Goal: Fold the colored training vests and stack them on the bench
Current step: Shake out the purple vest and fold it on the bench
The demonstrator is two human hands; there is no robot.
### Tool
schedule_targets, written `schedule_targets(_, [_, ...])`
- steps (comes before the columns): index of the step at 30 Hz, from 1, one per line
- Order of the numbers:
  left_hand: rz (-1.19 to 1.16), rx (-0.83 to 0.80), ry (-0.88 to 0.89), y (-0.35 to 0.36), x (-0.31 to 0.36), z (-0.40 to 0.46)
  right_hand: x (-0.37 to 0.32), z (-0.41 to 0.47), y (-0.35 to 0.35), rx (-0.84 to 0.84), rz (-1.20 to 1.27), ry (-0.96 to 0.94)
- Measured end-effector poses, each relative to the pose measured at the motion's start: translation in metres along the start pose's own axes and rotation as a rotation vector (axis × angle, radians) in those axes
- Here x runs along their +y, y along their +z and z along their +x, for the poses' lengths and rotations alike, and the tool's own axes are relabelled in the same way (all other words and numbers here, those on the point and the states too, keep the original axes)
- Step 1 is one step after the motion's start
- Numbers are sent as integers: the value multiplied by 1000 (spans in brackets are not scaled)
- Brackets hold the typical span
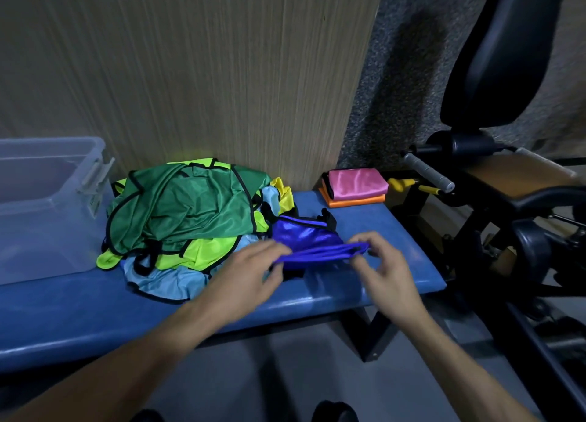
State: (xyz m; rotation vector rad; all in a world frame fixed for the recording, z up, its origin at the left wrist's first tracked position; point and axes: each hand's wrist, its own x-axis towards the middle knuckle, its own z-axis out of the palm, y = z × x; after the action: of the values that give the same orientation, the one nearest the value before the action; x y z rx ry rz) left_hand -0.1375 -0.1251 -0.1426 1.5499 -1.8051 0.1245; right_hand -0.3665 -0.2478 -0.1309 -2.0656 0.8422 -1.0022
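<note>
A purple vest (304, 237) with black trim lies partly folded on the blue bench (364, 282). My left hand (250, 272) pinches its near left edge and my right hand (380, 263) pinches its near right edge, the fold stretched between them. A loose pile of vests lies to the left: dark green (180, 209) on top, neon yellow-green (196, 250) and light blue (165, 282) beneath, a yellow one (283, 196) behind. At the far right end of the bench, a folded pink vest (356, 184) sits on a folded orange vest (355, 202).
A clear plastic bin (41, 206) stands on the bench's left end against the wood-panel wall. A black gym machine (507, 180) with a padded seat, grey handle and yellow levers stands just right of the bench. Grey floor lies below the bench.
</note>
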Motion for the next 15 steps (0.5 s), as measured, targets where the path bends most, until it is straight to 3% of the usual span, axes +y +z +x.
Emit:
schedule_targets(5, [-446, 258, -155, -55, 59, 66, -53, 38, -32, 214, 431, -67])
schedule_targets(9, [-757, 216, -267, -57, 61, 102, -53, 58, -38, 279, 545, -29])
schedule_targets(12, [-856, 159, -493, -23, 36, 115, -24, 68, -31, 268, 538, 173])
schedule_targets(15, [-864, 136, -724, 26, -3, 130, 12, 65, -22, 148, 680, 588])
